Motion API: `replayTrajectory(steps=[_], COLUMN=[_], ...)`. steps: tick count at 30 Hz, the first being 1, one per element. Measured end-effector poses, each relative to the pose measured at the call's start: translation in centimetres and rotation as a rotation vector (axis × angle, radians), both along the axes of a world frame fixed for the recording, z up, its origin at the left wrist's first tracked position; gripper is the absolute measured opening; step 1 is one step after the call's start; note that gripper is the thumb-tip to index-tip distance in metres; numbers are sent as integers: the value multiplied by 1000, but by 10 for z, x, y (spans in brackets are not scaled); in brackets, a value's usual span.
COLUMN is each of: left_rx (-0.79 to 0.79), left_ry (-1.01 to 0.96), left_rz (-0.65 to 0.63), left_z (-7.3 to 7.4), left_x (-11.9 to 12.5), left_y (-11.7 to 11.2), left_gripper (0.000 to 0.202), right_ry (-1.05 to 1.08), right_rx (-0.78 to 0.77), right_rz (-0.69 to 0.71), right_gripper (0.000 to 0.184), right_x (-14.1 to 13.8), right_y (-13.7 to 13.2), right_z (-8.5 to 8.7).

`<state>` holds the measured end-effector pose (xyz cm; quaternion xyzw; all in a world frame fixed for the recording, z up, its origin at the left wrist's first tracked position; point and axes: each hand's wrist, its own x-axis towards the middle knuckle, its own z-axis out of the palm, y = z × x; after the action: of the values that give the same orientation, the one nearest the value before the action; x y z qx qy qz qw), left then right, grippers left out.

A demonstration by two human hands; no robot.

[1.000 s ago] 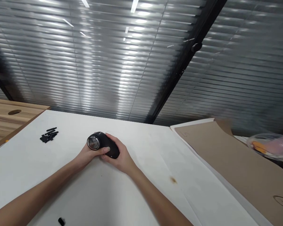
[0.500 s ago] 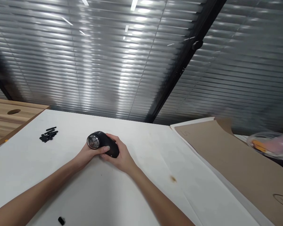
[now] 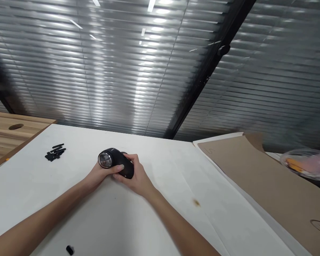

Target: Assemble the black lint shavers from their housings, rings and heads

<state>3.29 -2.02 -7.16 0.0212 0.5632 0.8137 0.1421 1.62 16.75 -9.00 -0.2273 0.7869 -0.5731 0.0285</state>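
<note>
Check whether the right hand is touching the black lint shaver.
Touching. The head view shows the right hand wrapped plainly around the rear of the black lint shaver, with no gap between them.

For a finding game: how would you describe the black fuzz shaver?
On the white-topped table, below the grey slatted blinds, a person's left hand and right hand hold something together. It is a rounded black lint shaver with a round metal mesh head; the small black strips nearby lie loose.
</note>
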Motion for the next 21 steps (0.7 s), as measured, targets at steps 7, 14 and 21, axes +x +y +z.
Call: replayTrajectory(steps=[7,14,21], left_rx=[-22,-3,49], left_ry=[-25,-34,-8], left_rz=[65,81,121], left_z=[5,8,30], left_x=[1,1,1], left_y=[3,6,13], left_gripper=[59,57,61], right_ry=[37,103,173], right_rx=[-77,-60,-30], right_rz=[38,27,-44], right_gripper=[59,65,68], right_x=[-1,-4,-8], right_y=[-1,2,-4], right_z=[7,8,8])
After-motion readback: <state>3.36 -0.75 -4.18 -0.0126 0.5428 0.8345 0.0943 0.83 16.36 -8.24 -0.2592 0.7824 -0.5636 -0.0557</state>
